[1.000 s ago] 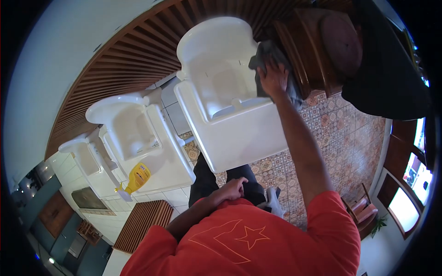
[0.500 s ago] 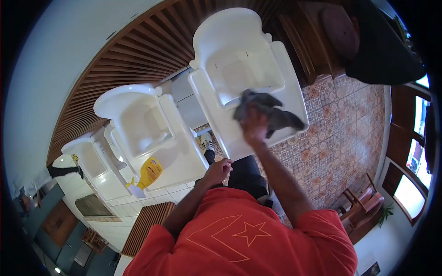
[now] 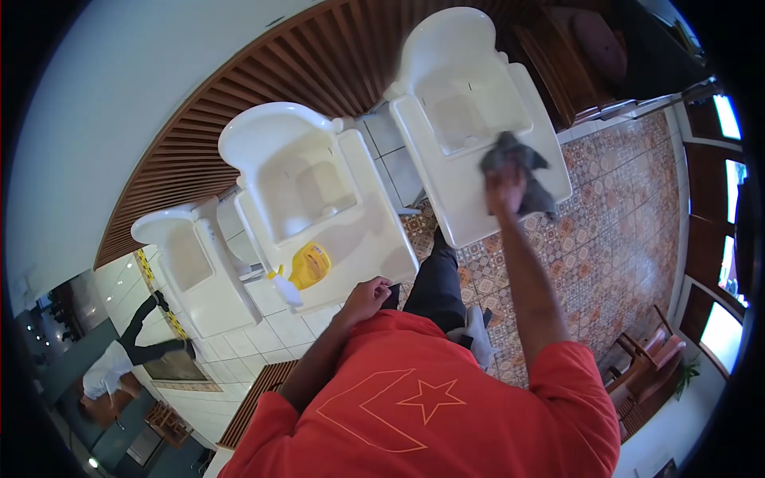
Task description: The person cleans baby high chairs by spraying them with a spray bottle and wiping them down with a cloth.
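A patterned tile floor [image 3: 590, 215] spreads beneath everything, and a slatted wooden panel [image 3: 171, 147] curves behind a row of three white high chairs [image 3: 446, 48]. Far off at lower left is another person [image 3: 107, 370] in a white top. The wearer's red shirt [image 3: 430, 398] fills the near foreground. A gray cloth [image 3: 538, 195] lies on the tray of the rightmost chair, under the right hand [image 3: 506, 185]; blur hides whether the fingers grip it or are spread flat. A yellow spray bottle [image 3: 311, 265] is on the middle chair's tray. Near that tray's front edge, the left hand [image 3: 368, 299] has its fingers bent inward; whether they pinch anything cannot be told.
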Tool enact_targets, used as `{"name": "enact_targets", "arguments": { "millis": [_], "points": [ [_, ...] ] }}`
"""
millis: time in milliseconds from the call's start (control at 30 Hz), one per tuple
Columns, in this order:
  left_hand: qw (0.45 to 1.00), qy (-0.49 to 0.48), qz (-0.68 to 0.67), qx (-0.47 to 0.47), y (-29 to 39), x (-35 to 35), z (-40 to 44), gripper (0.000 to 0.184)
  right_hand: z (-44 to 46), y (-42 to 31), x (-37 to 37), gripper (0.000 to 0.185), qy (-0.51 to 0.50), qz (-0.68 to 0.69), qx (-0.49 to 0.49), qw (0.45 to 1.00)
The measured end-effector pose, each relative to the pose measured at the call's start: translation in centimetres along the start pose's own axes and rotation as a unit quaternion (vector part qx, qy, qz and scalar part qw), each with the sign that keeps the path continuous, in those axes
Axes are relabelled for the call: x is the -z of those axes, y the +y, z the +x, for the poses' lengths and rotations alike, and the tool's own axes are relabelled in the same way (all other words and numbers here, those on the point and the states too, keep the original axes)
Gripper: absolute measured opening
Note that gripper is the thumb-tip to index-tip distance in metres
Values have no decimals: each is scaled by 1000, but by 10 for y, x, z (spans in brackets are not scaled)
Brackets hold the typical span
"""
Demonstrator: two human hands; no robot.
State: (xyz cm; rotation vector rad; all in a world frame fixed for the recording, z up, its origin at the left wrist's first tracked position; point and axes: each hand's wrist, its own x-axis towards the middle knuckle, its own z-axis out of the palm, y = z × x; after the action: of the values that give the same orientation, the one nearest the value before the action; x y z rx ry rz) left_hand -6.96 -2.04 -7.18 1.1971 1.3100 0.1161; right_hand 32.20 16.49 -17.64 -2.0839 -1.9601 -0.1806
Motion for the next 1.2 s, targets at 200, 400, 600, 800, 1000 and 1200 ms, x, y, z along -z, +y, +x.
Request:
{"name": "enact_targets", "arguments": {
  "millis": [200, 400, 600, 800, 1000, 1200],
  "points": [
    [1000, 22, 16, 0, -20, 21, -24, 25, -81, -153, 58, 70, -165, 188, 12, 968],
    [999, 35, -4, 1, -44, 24, -40, 25, -16, -170, 45, 70, -178, 100, 55, 977],
    [998, 43, -2, -34, -50, 25, -40, 23, -93, -130, 69, 64, -189, 96, 89, 973],
    [998, -5, -22, -51, -51, 24, -39, 26, -149, -89, 138, 59, -264, 115, 57, 956],
    [982, -85, -125, -111, 39, 29, -55, 52, -143, -70, 220, 42, -302, 570, -223, 731],
    [948, -144, -91, -269, 137, 21, -83, 75, -188, -106, 285, 35, -226, 779, -233, 536]
  ]
}}
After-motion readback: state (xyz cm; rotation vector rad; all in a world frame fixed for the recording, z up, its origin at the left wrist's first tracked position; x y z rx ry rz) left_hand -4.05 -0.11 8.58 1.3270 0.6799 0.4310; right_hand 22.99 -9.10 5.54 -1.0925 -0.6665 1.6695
